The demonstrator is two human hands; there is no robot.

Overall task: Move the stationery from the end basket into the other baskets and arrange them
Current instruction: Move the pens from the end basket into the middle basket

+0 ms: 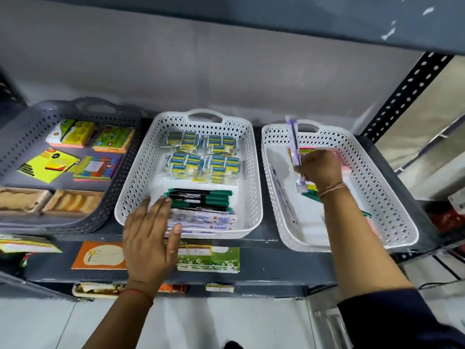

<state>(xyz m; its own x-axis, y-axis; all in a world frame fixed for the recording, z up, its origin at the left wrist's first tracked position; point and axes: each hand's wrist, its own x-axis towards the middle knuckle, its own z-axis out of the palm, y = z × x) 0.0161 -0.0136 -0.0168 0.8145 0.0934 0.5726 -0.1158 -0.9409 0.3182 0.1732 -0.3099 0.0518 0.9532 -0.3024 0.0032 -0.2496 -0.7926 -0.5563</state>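
Observation:
Three baskets stand on a grey shelf. The right end basket (392, 187), white, holds a long clear packet along its left wall, a green item and pink items. My right hand (320, 167) is inside it, shut on a purple pen packet (294, 144) lifted upright. The middle white basket (201, 117) holds packs of blue and yellow erasers (201, 159), green and black markers (201, 199) and flat white pen packets (206, 221). My left hand (151, 230) lies flat and open over its front left rim, fingertips touching the markers and packets. The grey left basket (30, 127) holds sticky-note pads.
A black perforated upright (402, 94) stands at the shelf's right end. Below the shelf's front edge lie an orange card (100, 255) and a green printed pack (211, 260) on a lower shelf. An upper shelf overhangs at the top. Boxes sit at the far right.

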